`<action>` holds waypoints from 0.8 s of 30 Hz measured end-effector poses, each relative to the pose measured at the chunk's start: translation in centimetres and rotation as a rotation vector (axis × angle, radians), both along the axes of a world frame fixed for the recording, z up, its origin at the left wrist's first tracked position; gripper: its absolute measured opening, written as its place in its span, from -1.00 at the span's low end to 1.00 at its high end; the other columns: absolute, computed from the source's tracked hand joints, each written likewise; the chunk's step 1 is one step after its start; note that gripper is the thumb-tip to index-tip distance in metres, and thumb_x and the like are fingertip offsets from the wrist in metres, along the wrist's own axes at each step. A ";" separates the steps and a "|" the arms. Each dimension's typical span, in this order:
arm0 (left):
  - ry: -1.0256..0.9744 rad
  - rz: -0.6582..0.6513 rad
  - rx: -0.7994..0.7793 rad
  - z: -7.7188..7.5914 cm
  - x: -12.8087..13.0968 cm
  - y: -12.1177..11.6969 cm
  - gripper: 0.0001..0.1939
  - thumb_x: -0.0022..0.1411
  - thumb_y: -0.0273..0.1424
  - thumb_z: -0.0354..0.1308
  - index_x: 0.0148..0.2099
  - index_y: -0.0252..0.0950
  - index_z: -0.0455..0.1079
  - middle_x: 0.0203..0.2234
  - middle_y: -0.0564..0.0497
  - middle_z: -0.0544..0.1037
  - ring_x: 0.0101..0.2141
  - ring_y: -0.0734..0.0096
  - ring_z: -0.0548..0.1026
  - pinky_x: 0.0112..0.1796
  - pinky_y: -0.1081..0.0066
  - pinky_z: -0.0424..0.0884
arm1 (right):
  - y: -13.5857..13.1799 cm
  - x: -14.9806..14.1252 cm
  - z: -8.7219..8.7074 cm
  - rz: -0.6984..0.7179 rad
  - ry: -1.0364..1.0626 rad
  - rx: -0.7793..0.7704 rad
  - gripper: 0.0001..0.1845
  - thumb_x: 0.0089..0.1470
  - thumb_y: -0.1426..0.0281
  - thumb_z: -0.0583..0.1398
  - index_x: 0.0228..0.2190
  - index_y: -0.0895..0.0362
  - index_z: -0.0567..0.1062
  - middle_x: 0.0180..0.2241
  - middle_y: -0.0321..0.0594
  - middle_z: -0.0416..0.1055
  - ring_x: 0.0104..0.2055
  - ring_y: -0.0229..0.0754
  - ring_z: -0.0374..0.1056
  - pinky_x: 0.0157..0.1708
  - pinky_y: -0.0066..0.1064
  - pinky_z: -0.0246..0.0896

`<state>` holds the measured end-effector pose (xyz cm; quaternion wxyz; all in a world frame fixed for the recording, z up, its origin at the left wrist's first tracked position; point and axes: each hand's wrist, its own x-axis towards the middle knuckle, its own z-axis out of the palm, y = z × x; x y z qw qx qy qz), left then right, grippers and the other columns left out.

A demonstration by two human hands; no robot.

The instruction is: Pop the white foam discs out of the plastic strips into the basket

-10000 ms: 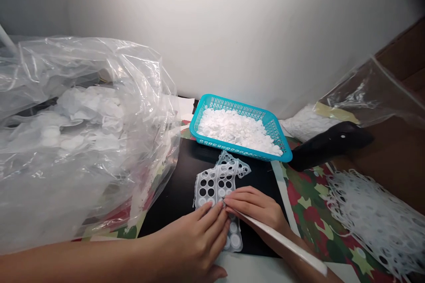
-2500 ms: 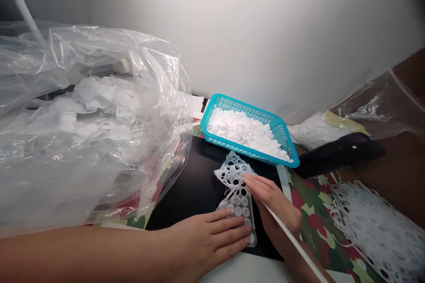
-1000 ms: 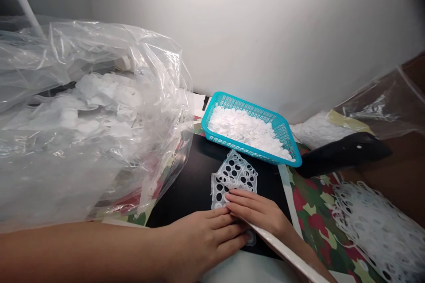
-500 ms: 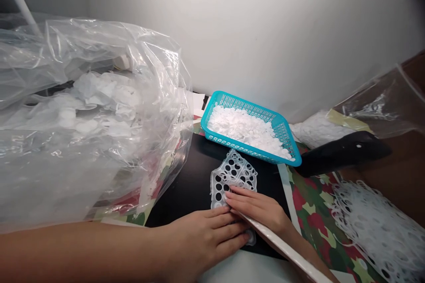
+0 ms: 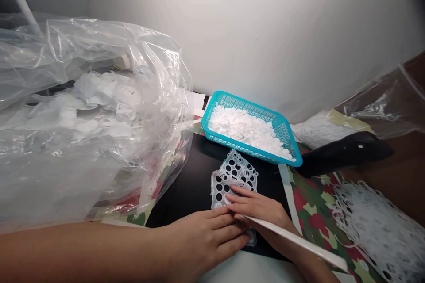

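My left hand [image 5: 207, 236] lies palm down with fingers stretched out over the lower part of a translucent plastic sheet [image 5: 218, 181] punched with round holes. My right hand [image 5: 260, 210] meets it at the fingertips and grips a long white stick [image 5: 302, 241] that slants down to the right. The right fingertips rest on the sheet, where a white disc shows beside them. Both hands hide the stick's tip and much of the sheet, which lies on a black board [image 5: 181, 194].
A turquoise basket [image 5: 212, 135] of small white discs stands behind the board. At left bulges a large clear bag [image 5: 159, 75] with white film pieces inside. Holed plastic scraps [image 5: 378, 225] are heaped at right, near a black handle-like object [image 5: 345, 152] and a patterned cloth [image 5: 312, 203].
The white stick has swung in my right hand, its rear end now farther right and lying flatter. My left hand and the sheet have stayed nearly still.
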<state>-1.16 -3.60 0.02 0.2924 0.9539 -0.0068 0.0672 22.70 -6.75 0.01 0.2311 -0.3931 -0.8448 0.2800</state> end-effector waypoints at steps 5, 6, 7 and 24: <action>-0.036 0.018 -0.034 -0.2 0.0 -0.1 -0.19 0.15 -0.30 0.03 0.36 -0.56 -0.12 0.27 -0.27 0.13 0.28 0.04 0.04 0.29 0.18 -0.14 | 0.1 -0.4 0.2 -0.020 0.071 0.037 -0.72 0.27 0.43 0.09 -0.05 0.13 0.52 0.01 -0.13 0.48 0.14 -0.08 0.32 0.14 -0.24 0.29; -0.037 0.012 -0.036 -0.2 0.0 -0.1 -0.19 0.15 -0.30 0.02 0.36 -0.56 -0.13 0.27 -0.27 0.12 0.28 0.04 0.04 0.29 0.18 -0.14 | 0.1 -0.5 0.2 -0.036 0.084 0.029 -0.72 0.27 0.42 0.09 -0.06 0.13 0.52 0.00 -0.13 0.48 0.13 -0.09 0.34 0.13 -0.26 0.31; -0.033 0.005 -0.035 -0.2 0.0 0.0 -0.19 0.16 -0.30 0.02 0.36 -0.56 -0.13 0.27 -0.28 0.12 0.28 0.04 0.05 0.29 0.18 -0.13 | 0.1 -0.5 0.2 -0.045 0.090 0.024 -0.73 0.27 0.42 0.10 -0.06 0.13 0.53 0.00 -0.13 0.48 0.12 -0.10 0.35 0.12 -0.28 0.32; -0.010 0.008 -0.004 0.4 0.0 0.1 -0.24 0.20 -0.32 -0.02 0.36 -0.57 -0.10 0.26 -0.28 0.15 0.27 0.03 0.07 0.29 0.18 -0.12 | -0.1 -0.8 -0.5 -0.095 0.107 -0.014 -0.73 0.25 0.44 0.11 -0.06 0.10 0.53 0.00 -0.14 0.48 0.05 -0.09 0.42 0.07 -0.26 0.39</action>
